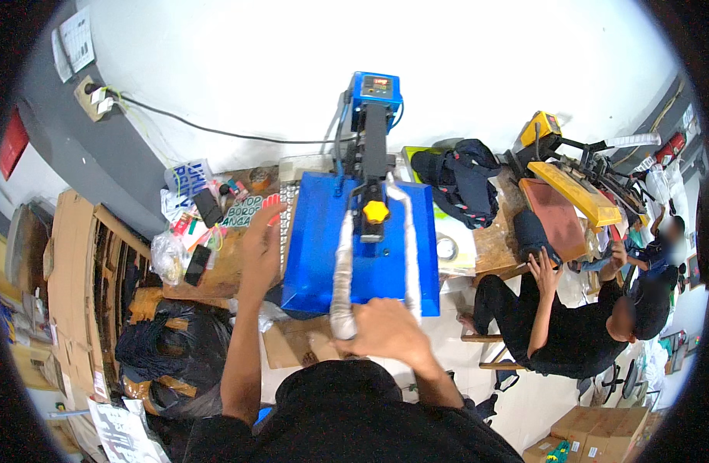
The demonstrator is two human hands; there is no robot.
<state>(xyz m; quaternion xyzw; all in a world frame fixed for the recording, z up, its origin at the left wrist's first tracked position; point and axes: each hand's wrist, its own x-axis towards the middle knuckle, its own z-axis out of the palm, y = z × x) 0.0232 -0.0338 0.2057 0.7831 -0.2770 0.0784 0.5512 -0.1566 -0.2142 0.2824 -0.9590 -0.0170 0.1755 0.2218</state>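
Note:
A blue heat press (316, 247) stands on a wooden table in front of me, with a blue control box (376, 89) at its back and a yellow knob (376, 211) on top. My right hand (387, 328) is closed around the white-wrapped handle (343, 278) at the near end of the press. My left hand (262, 235) reaches out flat, fingers apart, beside the left edge of the blue plate, over the cluttered tabletop. It holds nothing.
Small items and a plastic bag (169, 258) crowd the table's left side. Cardboard (72, 262) and a black bag (173, 347) stand at left. A dark backpack (458, 181) lies right of the press. Another person (578, 316) in black sits at a yellow press (574, 193).

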